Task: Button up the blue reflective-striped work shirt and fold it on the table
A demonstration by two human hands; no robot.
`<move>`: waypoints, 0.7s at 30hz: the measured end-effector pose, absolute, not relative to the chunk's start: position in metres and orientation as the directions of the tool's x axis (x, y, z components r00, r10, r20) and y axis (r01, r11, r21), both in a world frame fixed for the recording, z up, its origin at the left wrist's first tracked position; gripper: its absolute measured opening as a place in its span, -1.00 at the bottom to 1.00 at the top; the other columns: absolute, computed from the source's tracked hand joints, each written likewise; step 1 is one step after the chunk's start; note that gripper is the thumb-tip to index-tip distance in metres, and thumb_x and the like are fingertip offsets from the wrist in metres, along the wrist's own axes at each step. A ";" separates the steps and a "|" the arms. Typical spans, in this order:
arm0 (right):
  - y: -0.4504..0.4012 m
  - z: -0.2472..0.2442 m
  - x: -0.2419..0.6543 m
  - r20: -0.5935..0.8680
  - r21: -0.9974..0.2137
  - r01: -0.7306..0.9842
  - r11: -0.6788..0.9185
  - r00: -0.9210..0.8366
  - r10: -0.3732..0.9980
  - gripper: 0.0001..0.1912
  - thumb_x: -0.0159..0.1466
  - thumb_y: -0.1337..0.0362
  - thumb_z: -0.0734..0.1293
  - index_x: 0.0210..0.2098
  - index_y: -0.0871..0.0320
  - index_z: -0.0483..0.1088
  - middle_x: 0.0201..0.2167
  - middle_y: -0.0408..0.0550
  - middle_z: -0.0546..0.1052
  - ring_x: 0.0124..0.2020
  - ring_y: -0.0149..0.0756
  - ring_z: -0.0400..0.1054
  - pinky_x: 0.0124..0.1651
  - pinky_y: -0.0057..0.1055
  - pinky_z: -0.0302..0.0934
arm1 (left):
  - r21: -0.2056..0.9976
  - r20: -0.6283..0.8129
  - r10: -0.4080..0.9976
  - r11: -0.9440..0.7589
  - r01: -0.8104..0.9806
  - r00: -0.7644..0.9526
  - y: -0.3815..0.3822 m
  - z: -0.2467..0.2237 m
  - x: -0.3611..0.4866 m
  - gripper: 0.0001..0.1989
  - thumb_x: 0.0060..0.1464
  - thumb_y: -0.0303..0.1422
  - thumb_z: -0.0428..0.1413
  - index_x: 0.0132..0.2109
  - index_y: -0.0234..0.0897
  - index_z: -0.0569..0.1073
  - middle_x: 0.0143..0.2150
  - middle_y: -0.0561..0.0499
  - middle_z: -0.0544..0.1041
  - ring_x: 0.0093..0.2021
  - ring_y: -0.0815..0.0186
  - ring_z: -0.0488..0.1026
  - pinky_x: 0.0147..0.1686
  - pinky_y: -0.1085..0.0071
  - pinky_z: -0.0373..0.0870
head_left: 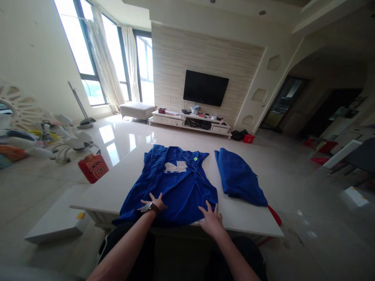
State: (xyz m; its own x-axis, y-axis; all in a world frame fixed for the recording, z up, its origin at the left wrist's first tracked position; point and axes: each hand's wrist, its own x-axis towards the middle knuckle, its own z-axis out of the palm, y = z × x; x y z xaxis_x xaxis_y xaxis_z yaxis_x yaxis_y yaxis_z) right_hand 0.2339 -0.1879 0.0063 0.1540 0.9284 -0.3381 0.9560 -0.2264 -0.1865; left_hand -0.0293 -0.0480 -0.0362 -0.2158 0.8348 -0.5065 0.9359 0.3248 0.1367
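A blue garment (178, 195) lies spread on a white table (114, 171), its collar at the far side and its lower edge at the near edge. A white patch shows inside near the collar, with a small yellow-green mark to its right. My left hand (156, 203), a watch on its wrist, rests on the garment's lower left with fingers spread. At the lower right corner my right hand (211, 218) touches the cloth, its fingers apart. A second blue cloth (240, 177) lies folded to the right, untouched.
Left of the table stand a red bag (93, 168) and a low white box (58, 218). Something red (274, 215) shows at the table's right edge. A TV stand (190, 121) is against the far wall. Assorted objects lie at the far left.
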 end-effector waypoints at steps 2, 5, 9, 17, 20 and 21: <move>-0.147 -0.009 0.227 -0.452 -0.176 0.949 -0.261 0.158 0.878 -0.24 0.25 0.07 0.34 0.41 -0.33 0.12 0.56 -0.15 -0.28 0.48 0.54 -0.44 0.29 0.42 -0.10 | 0.143 -0.524 0.825 0.332 0.933 -0.213 -0.030 -0.059 -0.038 0.14 -0.20 0.13 0.27 0.50 0.11 0.02 0.58 -0.31 -0.31 0.41 -0.77 -0.28 -0.04 -0.78 -0.08; -0.115 -0.035 0.219 -0.541 -0.165 0.945 -0.281 0.151 0.827 -0.21 0.26 0.03 0.34 0.43 -0.34 0.06 0.56 -0.06 -0.25 0.46 0.57 -0.31 0.24 0.48 -0.08 | 0.194 -0.456 0.871 0.299 0.934 -0.183 -0.009 -0.078 -0.053 0.13 -0.17 0.17 0.24 0.50 0.06 0.03 0.57 -0.39 -0.32 0.39 -0.81 -0.29 -0.11 -0.78 -0.04; -0.100 -0.045 0.216 -0.485 -0.163 0.966 -0.203 0.100 0.869 -0.29 0.24 0.05 0.35 0.38 -0.23 0.21 0.51 0.02 0.00 0.39 0.50 0.01 0.18 0.37 0.08 | 0.288 -0.404 0.910 0.219 0.932 -0.089 0.019 -0.076 -0.069 0.03 -0.09 0.19 0.20 0.48 0.12 0.08 0.58 -0.29 -0.35 0.42 -0.75 -0.38 -0.01 -0.74 -0.07; -0.073 -0.015 0.267 -0.269 -0.179 0.939 -0.294 0.241 0.932 -0.45 0.31 0.11 0.28 0.27 0.06 0.37 0.37 0.22 0.23 0.27 0.23 0.20 0.09 -0.05 0.26 | 0.336 -0.317 0.947 0.159 0.928 -0.048 0.040 -0.044 -0.106 -0.11 0.01 -0.10 0.22 0.47 0.11 0.11 0.55 -0.22 -0.03 0.45 -0.41 -0.02 0.19 -0.43 0.15; -0.077 -0.025 0.293 -0.309 -0.204 0.904 -0.376 0.305 0.901 -0.41 0.34 0.14 0.27 0.31 0.22 0.29 0.22 0.36 0.39 0.16 0.16 0.36 0.08 -0.09 0.25 | 0.246 -0.292 0.897 0.406 0.880 -0.332 0.029 -0.031 -0.137 -0.16 0.07 -0.09 0.18 0.45 -0.07 0.11 0.49 -0.38 0.03 0.38 -0.41 0.12 0.14 -0.34 0.24; -0.079 -0.030 0.299 -0.325 -0.234 0.900 -0.368 0.284 0.902 -0.43 0.34 0.16 0.26 0.29 0.25 0.30 0.14 0.34 0.47 0.11 0.10 0.41 0.07 -0.13 0.24 | 0.224 -0.328 0.853 0.487 0.844 -0.405 0.024 -0.028 -0.147 -0.17 0.06 -0.07 0.19 0.42 -0.17 0.14 0.45 -0.45 0.07 0.34 -0.43 0.17 0.12 -0.31 0.27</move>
